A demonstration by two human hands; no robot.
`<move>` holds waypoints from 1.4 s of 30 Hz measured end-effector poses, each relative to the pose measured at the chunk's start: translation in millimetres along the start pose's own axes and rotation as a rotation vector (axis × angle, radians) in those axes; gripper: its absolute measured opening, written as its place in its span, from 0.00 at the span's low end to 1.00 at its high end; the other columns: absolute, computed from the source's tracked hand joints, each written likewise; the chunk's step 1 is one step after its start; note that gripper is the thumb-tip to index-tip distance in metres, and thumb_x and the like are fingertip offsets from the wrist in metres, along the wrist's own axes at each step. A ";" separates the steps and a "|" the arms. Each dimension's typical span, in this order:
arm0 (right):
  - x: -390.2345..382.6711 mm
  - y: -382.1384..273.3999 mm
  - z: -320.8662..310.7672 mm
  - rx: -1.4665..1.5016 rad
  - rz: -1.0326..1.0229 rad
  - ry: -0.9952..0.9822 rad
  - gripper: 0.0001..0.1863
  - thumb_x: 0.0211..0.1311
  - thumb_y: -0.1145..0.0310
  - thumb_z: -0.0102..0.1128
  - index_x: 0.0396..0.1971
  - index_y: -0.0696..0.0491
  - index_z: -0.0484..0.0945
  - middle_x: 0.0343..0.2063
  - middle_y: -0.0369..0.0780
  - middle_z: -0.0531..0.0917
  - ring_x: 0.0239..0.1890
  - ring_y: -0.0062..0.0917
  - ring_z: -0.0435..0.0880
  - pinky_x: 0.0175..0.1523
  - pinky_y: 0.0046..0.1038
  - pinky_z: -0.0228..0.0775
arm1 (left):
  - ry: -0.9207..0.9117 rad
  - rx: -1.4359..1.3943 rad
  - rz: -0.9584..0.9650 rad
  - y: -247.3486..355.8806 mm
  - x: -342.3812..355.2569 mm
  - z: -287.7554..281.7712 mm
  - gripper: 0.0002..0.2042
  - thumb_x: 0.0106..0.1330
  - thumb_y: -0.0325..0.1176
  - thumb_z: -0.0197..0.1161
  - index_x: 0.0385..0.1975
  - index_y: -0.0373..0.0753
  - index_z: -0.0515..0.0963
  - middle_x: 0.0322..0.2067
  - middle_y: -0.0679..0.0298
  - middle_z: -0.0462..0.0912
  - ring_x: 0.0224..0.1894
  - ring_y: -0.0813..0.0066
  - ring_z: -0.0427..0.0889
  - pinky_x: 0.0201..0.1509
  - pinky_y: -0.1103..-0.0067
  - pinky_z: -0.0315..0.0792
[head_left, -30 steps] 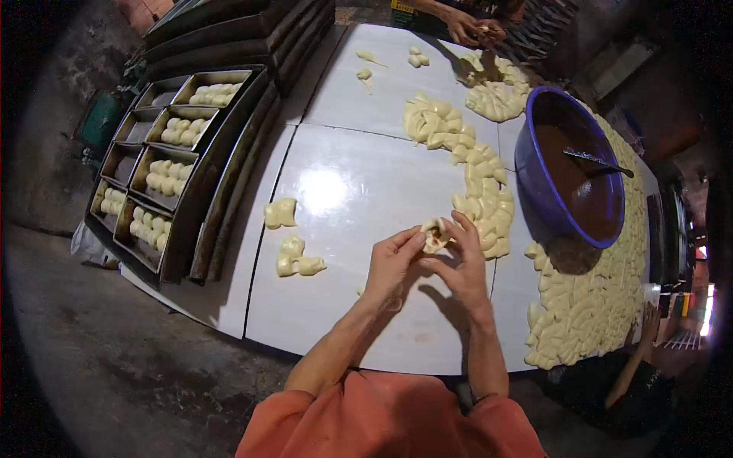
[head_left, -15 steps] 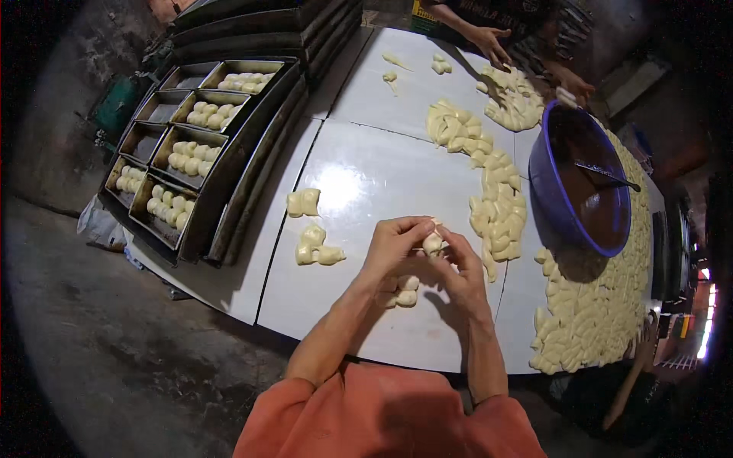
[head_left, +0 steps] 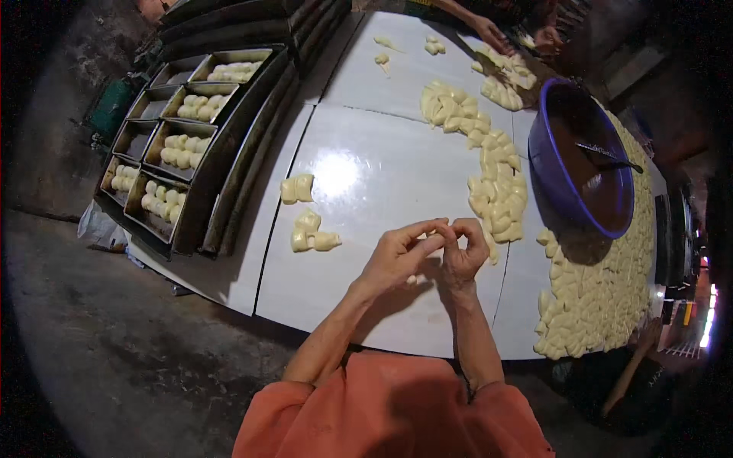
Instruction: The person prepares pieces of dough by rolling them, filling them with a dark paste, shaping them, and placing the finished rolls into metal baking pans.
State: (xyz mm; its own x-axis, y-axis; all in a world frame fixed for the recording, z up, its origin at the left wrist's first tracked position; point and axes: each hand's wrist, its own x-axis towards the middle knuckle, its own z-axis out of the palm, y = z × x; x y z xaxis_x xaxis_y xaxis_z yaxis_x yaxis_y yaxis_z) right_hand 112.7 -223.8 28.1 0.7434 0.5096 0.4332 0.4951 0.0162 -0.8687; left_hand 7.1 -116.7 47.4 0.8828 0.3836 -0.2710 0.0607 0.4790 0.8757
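In front of me over the white table (head_left: 366, 282), my left hand (head_left: 401, 253) and my right hand (head_left: 464, 256) meet at the fingertips. Both are closed in a pinch around a small piece of dough, which the fingers now hide almost wholly. Under the hands a few shaped dough balls (head_left: 416, 279) lie on the table, mostly covered from view. Left of my hands lie two small groups of dough pieces, one far (head_left: 297, 188) and one nearer (head_left: 311, 233). On the right a curved row of soft dough pieces (head_left: 498, 191) runs close to my right hand.
A purple basin (head_left: 539, 156) of brown filling with a spoon (head_left: 611, 156) stands at the right. Beside it spreads a large field of dough pieces (head_left: 595, 305). Metal loaf pans (head_left: 187, 172) with dough balls stand at the left. Across the table, another person's hands (head_left: 492, 34) handle dough.
My fingertips have drawn together over the dough ball, which showed between them before. My right hand has turned and curled. The other person's hands have moved onto the far dough.
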 end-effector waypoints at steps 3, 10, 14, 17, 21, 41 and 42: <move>-0.1 8.4 -4.1 -0.022 0.245 -0.122 0.12 0.67 0.67 0.68 0.33 0.59 0.77 0.30 0.37 0.81 0.29 0.22 0.76 0.36 0.27 0.72 | 0.099 0.221 0.030 12.1 -1.9 0.8 0.11 0.69 0.29 0.66 0.46 0.29 0.82 0.33 0.62 0.85 0.33 0.77 0.83 0.37 0.79 0.79; -30.7 -33.6 -38.5 0.019 0.237 -0.363 0.16 0.61 0.77 0.67 0.49 0.60 0.79 0.45 0.42 0.82 0.45 0.26 0.82 0.48 0.28 0.81 | 0.104 0.227 -0.085 -9.8 -18.8 -9.7 0.15 0.74 0.38 0.61 0.50 0.32 0.83 0.35 0.61 0.87 0.34 0.74 0.86 0.39 0.80 0.80; -36.9 -26.4 -57.9 0.283 0.798 -0.283 0.12 0.64 0.75 0.64 0.47 0.61 0.80 0.41 0.40 0.84 0.44 0.26 0.84 0.47 0.27 0.81 | 0.202 0.727 0.137 -1.5 -30.1 -18.8 0.15 0.74 0.37 0.61 0.54 0.35 0.81 0.44 0.53 0.88 0.45 0.66 0.89 0.48 0.75 0.82; -43.0 -12.7 -57.1 0.162 0.826 -0.386 0.11 0.66 0.71 0.64 0.44 0.60 0.82 0.36 0.39 0.85 0.41 0.27 0.85 0.44 0.27 0.78 | 0.107 1.080 0.420 -4.4 -25.9 -32.1 0.15 0.68 0.37 0.63 0.48 0.36 0.84 0.44 0.52 0.87 0.49 0.54 0.84 0.56 0.64 0.76; -29.6 -33.1 -44.1 -0.399 0.407 -0.664 0.11 0.63 0.68 0.66 0.41 0.59 0.84 0.41 0.44 0.83 0.40 0.36 0.86 0.46 0.34 0.76 | -0.080 1.185 0.188 -10.6 -27.3 -43.7 0.15 0.66 0.38 0.63 0.46 0.34 0.84 0.43 0.52 0.87 0.51 0.51 0.81 0.57 0.62 0.72; -4.6 -52.5 148.3 0.010 0.649 -0.770 0.07 0.60 0.76 0.56 0.36 0.60 0.80 0.27 0.37 0.82 0.30 0.26 0.81 0.35 0.29 0.74 | 0.617 1.203 0.443 -4.9 -90.7 -170.0 0.10 0.66 0.32 0.66 0.45 0.38 0.84 0.48 0.61 0.85 0.52 0.64 0.81 0.55 0.67 0.69; -1.1 -43.3 139.9 0.172 0.769 -0.708 0.08 0.59 0.74 0.55 0.36 0.60 0.80 0.26 0.37 0.81 0.28 0.23 0.79 0.33 0.27 0.72 | 0.616 1.208 0.475 -2.6 -91.5 -169.9 0.10 0.65 0.31 0.66 0.44 0.38 0.84 0.47 0.62 0.85 0.52 0.65 0.81 0.55 0.67 0.69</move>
State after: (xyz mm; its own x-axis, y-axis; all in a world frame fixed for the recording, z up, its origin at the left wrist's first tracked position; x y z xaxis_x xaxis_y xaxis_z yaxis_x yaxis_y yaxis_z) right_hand 27.5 -104.8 31.7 0.3708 0.8186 -0.4386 -0.1092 -0.4306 -0.8959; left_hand -152.9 -18.9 2.1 0.6121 0.7379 0.2844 0.4494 -0.6205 0.6427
